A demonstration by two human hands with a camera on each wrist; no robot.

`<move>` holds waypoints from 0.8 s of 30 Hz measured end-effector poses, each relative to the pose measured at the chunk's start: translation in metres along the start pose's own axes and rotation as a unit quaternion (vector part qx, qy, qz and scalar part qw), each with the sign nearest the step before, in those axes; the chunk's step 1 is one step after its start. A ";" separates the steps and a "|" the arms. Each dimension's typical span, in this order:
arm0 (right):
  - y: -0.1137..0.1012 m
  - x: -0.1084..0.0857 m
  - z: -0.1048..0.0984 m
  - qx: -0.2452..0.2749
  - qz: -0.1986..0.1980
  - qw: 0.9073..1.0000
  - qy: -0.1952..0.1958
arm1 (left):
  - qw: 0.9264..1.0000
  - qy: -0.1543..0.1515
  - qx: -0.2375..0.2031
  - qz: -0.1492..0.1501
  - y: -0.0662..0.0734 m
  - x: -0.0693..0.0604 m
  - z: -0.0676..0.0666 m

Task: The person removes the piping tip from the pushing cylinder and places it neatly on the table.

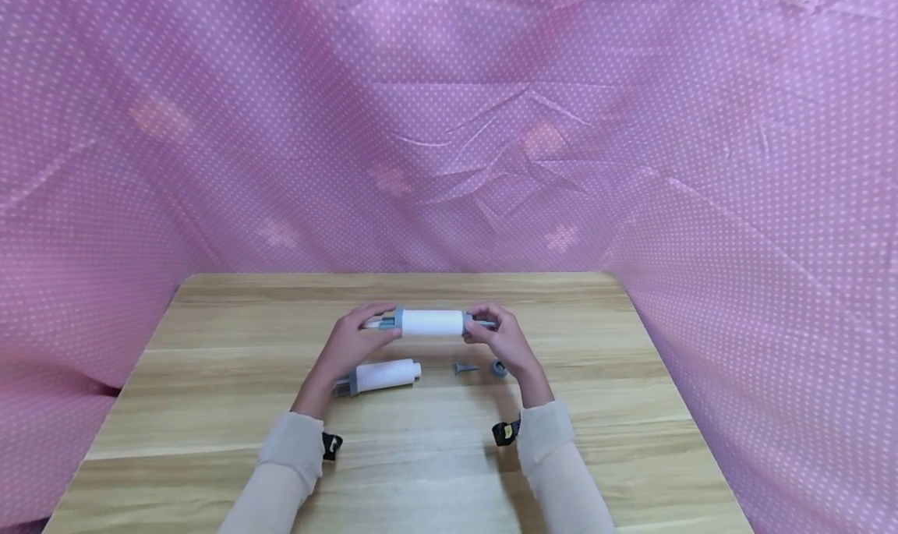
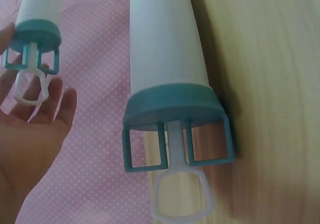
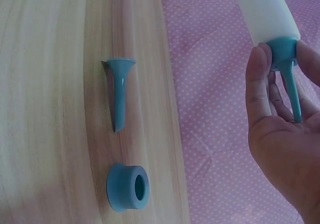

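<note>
White tube [image 1: 432, 323], lower mid-frame — left hand [image 1: 351, 339] curls loosely round its collar [image 1: 398, 321], right hand [image 1: 508, 344] pinches the cap [image 3: 283, 51] — held at both ends, probably for steadiness.

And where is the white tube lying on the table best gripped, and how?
I would grip the white tube around its middle, from above: it lies on its side, its barrel broad and plain, while thin loops at its left end look weaker.
</note>
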State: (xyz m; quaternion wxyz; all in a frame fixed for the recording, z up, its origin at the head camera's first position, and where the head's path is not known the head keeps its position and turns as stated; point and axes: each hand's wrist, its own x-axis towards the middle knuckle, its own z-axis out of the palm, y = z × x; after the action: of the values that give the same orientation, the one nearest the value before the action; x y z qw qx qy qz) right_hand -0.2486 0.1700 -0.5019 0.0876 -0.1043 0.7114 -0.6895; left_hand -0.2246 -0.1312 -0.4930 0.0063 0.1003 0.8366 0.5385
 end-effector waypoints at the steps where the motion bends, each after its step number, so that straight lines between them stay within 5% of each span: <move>1: 0.000 -0.001 0.000 0.001 0.000 1.000 -0.001 | 1.000 -0.005 -0.020 -0.007 0.000 -0.001 0.000; 6: -0.004 -0.004 0.000 0.015 -0.002 1.000 -0.009 | 0.996 -0.021 -0.083 -0.002 0.000 -0.003 -0.002; 13: -0.007 -0.005 0.004 0.031 -0.021 0.998 -0.040 | 0.991 -0.016 -0.128 0.048 0.000 -0.006 -0.004; 24: -0.011 -0.005 0.007 -0.006 -0.015 0.999 -0.035 | 0.992 0.008 -0.122 0.041 0.004 -0.008 0.001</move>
State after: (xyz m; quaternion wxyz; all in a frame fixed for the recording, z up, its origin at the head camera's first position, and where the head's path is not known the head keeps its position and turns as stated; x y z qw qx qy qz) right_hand -0.2413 0.1645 -0.4915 0.1014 -0.1400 0.7102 -0.6824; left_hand -0.2161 -0.1296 -0.4906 -0.0108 0.1285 0.7599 0.6372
